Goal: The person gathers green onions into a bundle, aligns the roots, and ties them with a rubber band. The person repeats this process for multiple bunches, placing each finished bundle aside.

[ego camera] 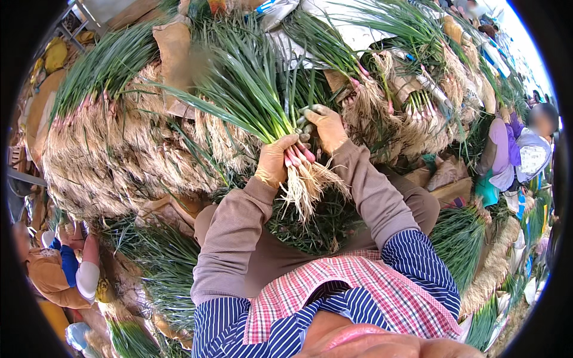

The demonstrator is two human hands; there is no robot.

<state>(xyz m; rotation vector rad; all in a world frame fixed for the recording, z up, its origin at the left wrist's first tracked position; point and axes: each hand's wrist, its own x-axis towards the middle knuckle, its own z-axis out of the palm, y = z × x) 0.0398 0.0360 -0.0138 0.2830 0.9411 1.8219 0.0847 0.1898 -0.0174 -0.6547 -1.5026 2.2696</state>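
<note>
My left hand (274, 162), in a tan glove, is closed round the lower stems of a bunch of green garlic (264, 96). Its pinkish bulb ends (299, 154) and long pale roots (302, 188) hang below that fist, while the green leaves fan away from me. At the right side of the same stems is my right hand (329, 127), in a glove with dirty grey fingertips. Its fingers are bent against the stalks; the inner side of the grip is partly hidden. Between my knees lies a heap of loose green leaves (322, 223).
A big pile of rooted garlic (112, 147) rises ahead on the left. More bunches (358, 85) lie ahead right, near white sheeting (344, 27). Cardboard (172, 58) stands among them. Other people sit at the left (62, 268) and right (515, 147). Garlic stalks (461, 237) lie beside me.
</note>
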